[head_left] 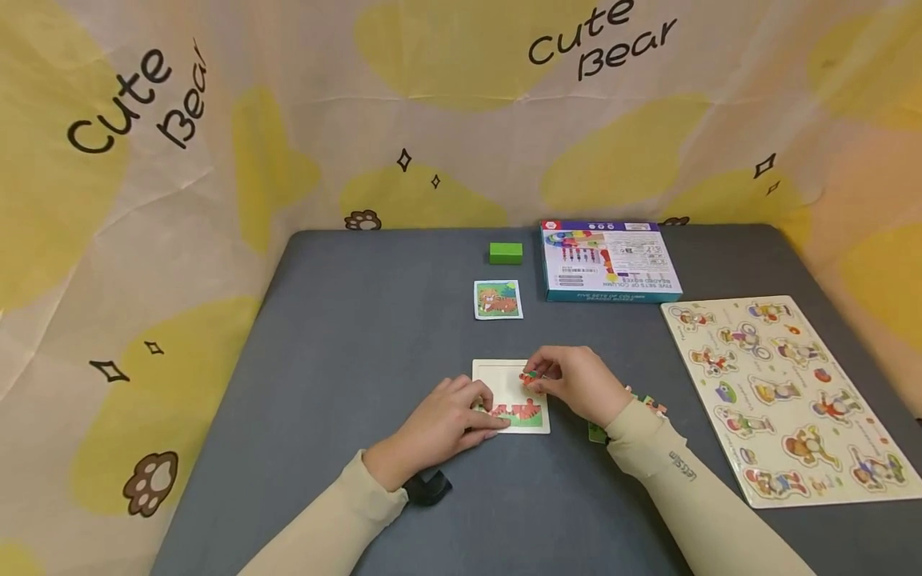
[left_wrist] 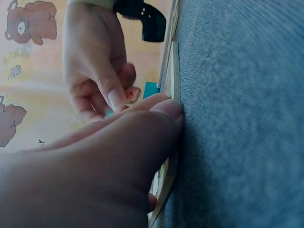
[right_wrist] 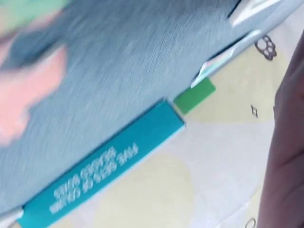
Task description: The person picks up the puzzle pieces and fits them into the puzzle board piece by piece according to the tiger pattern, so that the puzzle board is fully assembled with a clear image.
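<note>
1. Filling the lower scene, the grey table (head_left: pixel 374 320) carries everything else.
2. The picture board (head_left: pixel 792 418) lies flat at the right, long axis running near to far, apparently set aside to leave the hands room.
3. The box (head_left: pixel 612 264) lies far and right of centre, its top lettering upside down to the person.
4. The left hand (head_left: pixel 450 416), fingers loosely bent, rests on the tray's near-left part, likely to stop it sliding.
5. The right hand (head_left: pixel 579 380) pinches a piece narrowly between thumb and fingertips, a hold suited to something so small.
6. The tray (head_left: pixel 497 378), near centre, is almost square, without a clear long axis; fitted pieces (head_left: pixel 524 414) run left to right along its near side.
7. The animal card (head_left: pixel 498 301) lies beyond it, upright to the person, perhaps for easy viewing.
8. The green block (head_left: pixel 506 254) sits farther still, long axis left to right.
9. The held puzzle piece (head_left: pixel 529 378) is at the tray's far-right part; fingers cover much of it, so I cannot tell its direction or long axis.
</note>
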### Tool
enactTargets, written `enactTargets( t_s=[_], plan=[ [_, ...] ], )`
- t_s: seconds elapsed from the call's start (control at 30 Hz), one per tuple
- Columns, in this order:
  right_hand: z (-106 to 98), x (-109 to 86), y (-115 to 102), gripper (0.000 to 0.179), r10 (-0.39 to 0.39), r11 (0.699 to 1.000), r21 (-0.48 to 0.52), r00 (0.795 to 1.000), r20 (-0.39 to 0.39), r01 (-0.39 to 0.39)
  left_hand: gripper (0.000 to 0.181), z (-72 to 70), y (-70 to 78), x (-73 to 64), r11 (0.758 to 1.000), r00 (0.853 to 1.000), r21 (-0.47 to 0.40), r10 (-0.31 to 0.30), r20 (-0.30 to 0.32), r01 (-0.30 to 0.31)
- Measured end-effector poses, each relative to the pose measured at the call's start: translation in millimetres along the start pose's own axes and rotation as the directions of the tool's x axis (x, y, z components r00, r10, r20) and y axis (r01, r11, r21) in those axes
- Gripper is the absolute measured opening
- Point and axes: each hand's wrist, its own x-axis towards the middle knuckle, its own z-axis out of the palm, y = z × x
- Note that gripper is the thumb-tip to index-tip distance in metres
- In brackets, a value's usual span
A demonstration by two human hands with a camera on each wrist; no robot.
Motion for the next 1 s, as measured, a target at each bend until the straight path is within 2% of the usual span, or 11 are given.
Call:
enactTargets(
  t_s=[0.13, 0.27, 0.47, 0.67, 0.9, 1.0],
  plan=[
    [4, 9.6, 2, 0.019, -0.007, 0.999, 0.034, 0.996, 0.085, 0.004, 0.021, 0.3, -1.6, 2.1, 1.0, 1.0, 0.004, 0.002, -0.008, -0.002],
    [8, 14.4, 4, 0.02, 0.007, 0.999, 0.042, 0.993, 0.116, -0.012, 0.02, -1.7, -2.6, 3.2, 1.0, 1.0, 0.018, 0.016, -0.013, -0.016],
    [14, 12.0, 6, 0.017, 0.0, 1.0, -0.018, 0.996, 0.089, 0.001, 0.02, -3.0, -1.7, 0.3, 0.999, 0.999, 0.034, 0.035, 0.0, -0.035],
    [16, 10.2, 9, 0.016, -0.051, 0.994, -0.089, 0.996, 0.067, 0.056, 0.019, -2.8, -0.1, 0.4, 1.0, 1.0, 0.005, 0.015, -0.014, -0.015],
    [16, 6.9, 10, 0.017, -0.047, 0.989, -0.14, 0.997, 0.06, 0.055, 0.021, -3.3, 0.0, 0.6, 1.0, 1.0, 0.01, 0.009, -0.002, -0.009],
    [22, 1.4, 9, 0.016, -0.128, 0.964, -0.233, 0.992, 0.01, 0.126, 0.027, -1.9, 0.6, 0.3, 0.999, 1.0, 0.037, 0.013, 0.017, -0.013]
  ],
)
